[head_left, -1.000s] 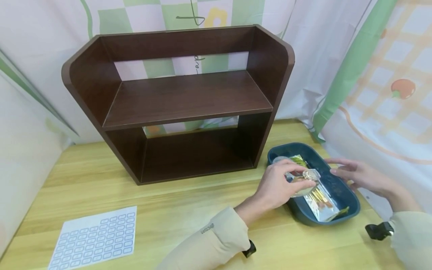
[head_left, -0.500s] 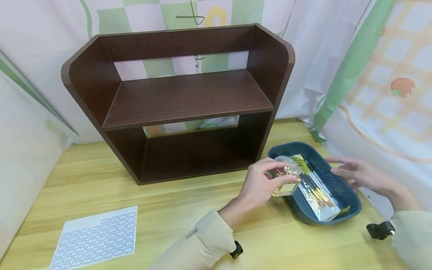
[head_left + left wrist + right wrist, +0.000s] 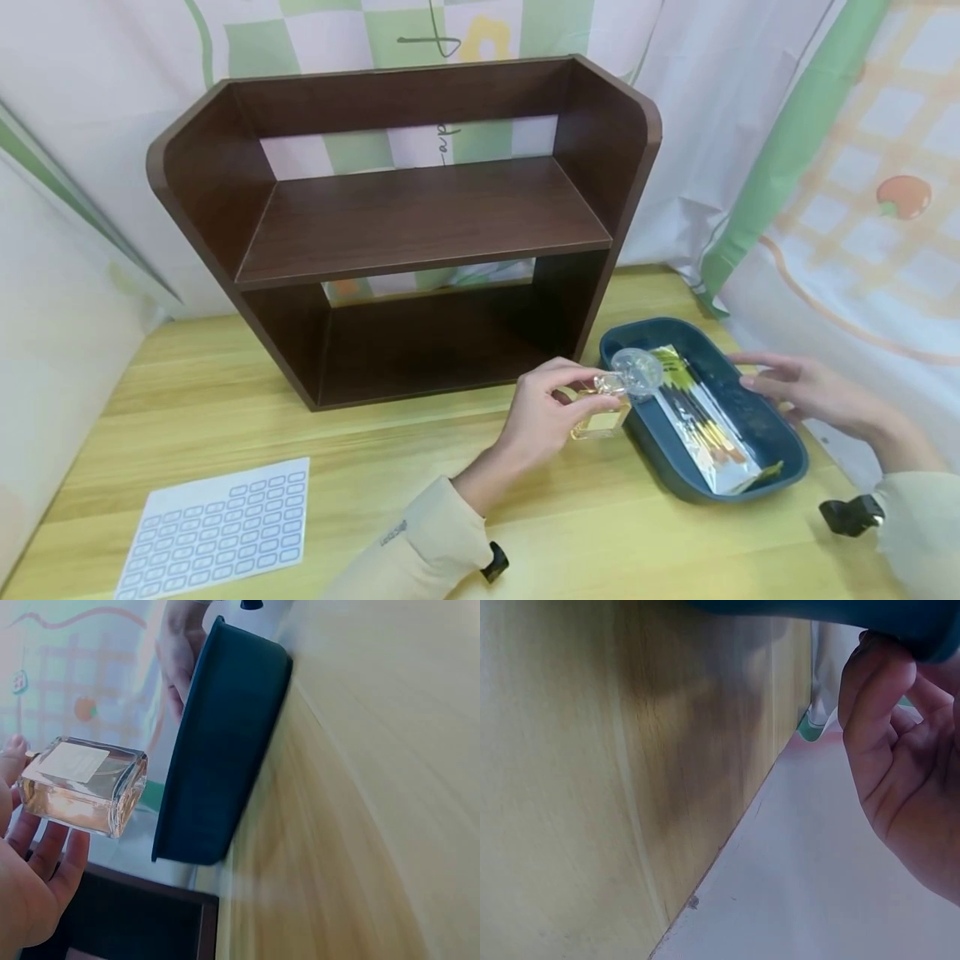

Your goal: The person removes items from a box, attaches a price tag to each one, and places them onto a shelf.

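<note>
My left hand [image 3: 536,417] pinches a square glass perfume bottle [image 3: 600,421] with pale amber liquid and a clear faceted cap. In the head view the bottle is tilted and held up just left of a dark blue plastic basin [image 3: 660,454]. A pale label shows on the bottle [image 3: 82,784] in the left wrist view. My right hand [image 3: 817,396] holds the basin's right rim, its fingers [image 3: 877,697] bent up under the edge. Inside the basin lie a clear packet of paintbrushes [image 3: 708,433] and a round clear object [image 3: 637,372] at its left rim.
A dark brown two-tier shelf [image 3: 427,221] stands at the back of the wooden table [image 3: 390,500]. At the front left lies a sheet of blue-framed labels [image 3: 221,529]. Patterned curtains [image 3: 847,208] hang behind and to the sides.
My left hand has lifted the perfume bottle from over the basin and carried it left past the rim. The right hand stays at the basin's rim.
</note>
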Demonstrator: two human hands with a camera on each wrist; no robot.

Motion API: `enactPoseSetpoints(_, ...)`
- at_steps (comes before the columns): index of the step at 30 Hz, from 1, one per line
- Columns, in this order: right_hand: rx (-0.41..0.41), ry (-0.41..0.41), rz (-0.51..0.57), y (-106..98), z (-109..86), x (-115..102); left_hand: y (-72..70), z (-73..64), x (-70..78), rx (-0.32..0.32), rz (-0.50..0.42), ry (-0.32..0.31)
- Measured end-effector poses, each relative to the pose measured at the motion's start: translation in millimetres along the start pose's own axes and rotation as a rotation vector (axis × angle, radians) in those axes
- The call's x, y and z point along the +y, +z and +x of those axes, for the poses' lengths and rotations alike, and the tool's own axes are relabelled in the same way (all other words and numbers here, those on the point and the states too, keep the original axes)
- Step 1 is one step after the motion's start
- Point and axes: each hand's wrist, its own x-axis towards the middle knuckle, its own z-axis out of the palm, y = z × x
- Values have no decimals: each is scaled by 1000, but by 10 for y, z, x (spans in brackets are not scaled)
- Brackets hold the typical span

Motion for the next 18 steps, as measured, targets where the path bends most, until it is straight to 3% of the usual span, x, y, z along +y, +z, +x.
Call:
enactPoseSetpoints(7, -9, -18, -33, -30, 23, -13, -224, -103, -67, 24, -3, 11)
enactPoseSetpoints(18, -90, -43, 23, -88, 39, 31, -645, -352, -130, -24, 31, -25)
